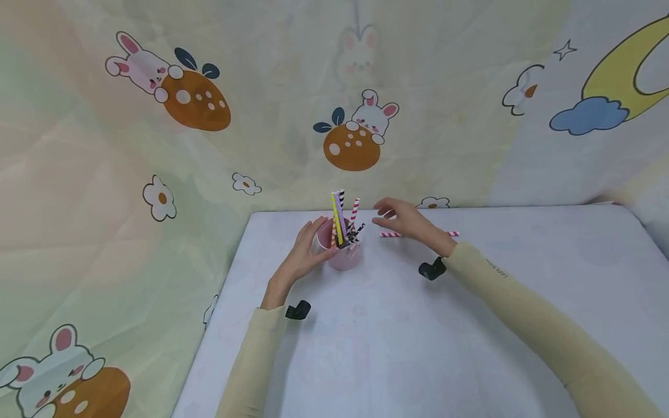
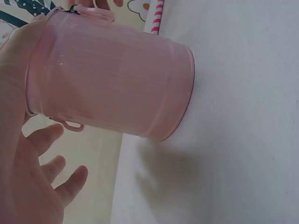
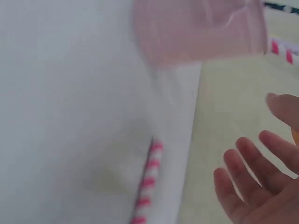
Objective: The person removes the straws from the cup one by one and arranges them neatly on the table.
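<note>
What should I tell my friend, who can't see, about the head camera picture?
A person's left hand grips a pink pail of colorful straws on a white table. The empty right hand hovers beside it, near a striped straw lying flat. Behind is a pale cloth with cartoon bunnies.

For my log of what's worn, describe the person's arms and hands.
The left sleeve and right sleeve are long and beige; the right bears dark lettering towards its end. A small black block sits by each sleeve's end. The left hand and right hand wear no gloves.
</note>
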A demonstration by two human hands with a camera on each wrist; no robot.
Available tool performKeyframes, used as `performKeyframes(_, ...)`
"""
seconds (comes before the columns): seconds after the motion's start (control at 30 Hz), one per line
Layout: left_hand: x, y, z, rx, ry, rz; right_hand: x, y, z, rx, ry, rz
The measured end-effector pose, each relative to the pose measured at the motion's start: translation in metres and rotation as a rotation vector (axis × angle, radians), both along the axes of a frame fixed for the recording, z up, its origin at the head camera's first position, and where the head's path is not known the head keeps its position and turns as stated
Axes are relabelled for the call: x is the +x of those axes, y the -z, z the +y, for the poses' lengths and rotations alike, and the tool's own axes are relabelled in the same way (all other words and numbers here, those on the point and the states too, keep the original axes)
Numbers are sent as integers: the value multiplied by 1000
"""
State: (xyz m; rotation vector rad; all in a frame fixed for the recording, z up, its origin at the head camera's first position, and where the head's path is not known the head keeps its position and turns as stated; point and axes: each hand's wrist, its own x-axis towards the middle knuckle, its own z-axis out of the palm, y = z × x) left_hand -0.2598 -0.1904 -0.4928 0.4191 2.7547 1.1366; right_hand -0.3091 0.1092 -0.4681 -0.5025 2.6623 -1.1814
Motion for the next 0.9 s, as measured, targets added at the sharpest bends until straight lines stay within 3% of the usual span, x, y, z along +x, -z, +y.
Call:
performKeyframes(0.17, 1, 1, -1, 2, -16, -15, 7, 8, -13, -334, -23, -161)
performKeyframes(0.3, 1, 1, -2, 1, -15, -14, 13, 13, -25, -465, -33, -232)
performKeyframes(0.6, 0, 2, -1, 10, 4, 6, 18, 16, -44, -556, 25, -217)
performKeyframes(0.9, -1, 3, -1, 12, -1, -1, 19, 16, -49, -537, 83, -227)
